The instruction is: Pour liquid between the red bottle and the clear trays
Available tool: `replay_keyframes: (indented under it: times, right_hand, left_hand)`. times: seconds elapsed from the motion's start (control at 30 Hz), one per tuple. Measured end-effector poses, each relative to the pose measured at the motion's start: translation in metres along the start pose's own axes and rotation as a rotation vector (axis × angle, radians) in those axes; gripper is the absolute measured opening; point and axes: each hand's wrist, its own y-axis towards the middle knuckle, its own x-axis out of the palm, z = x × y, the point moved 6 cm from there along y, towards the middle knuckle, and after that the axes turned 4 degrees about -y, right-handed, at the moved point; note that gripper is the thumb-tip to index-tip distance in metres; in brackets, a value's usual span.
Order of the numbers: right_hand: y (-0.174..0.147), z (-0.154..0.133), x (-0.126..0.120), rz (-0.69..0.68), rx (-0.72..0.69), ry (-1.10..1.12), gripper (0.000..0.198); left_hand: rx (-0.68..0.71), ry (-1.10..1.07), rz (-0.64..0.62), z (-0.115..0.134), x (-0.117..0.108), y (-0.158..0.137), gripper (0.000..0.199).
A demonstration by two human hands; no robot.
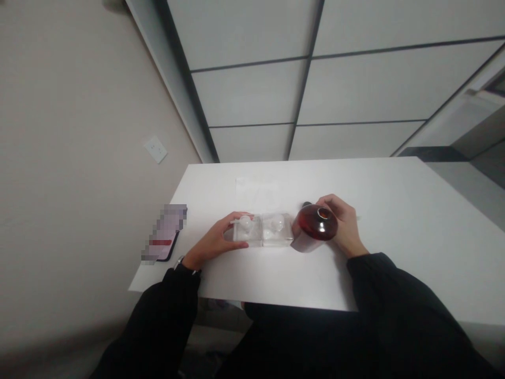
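Note:
Two clear square bottles with white pump tops stand side by side on the white table (244, 273). My left hand (215, 237) grips the left clear pump bottle (255, 236), thumb on its near side and fingers on its far side. The right clear pump bottle (278, 236) sits against it. My right hand (344, 223) is wrapped around the right side of a reddish-brown bottle (310, 221) with an open neck, tilted a little beside the clear bottles. Most fingers of that hand are hidden behind the bottle.
A phone (168, 231) lies at the table's left edge, its screen blurred out. A pale, thin sheet (256, 190) lies behind the clear bottles. A small dark object (306, 203) shows behind the brown bottle. The wall with a socket (156, 149) borders the left side.

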Motion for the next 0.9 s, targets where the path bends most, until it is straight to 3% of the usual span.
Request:
replay_keyframes:
  times: [0.57,0.9]
  right_hand:
    - [-0.0002,-0.0057,0.0008,-0.049,0.003,-0.008,0.015]
    - [-0.0002,-0.0057,0.0007,-0.065,-0.012,-0.019,0.013]
  left_hand:
    - [-0.015,-0.105,-0.003,-0.0067,0.0008,-0.0014,0.059]
    - [-0.005,-0.036,-0.048,-0.0025,0.0023,-0.0028,0.063]
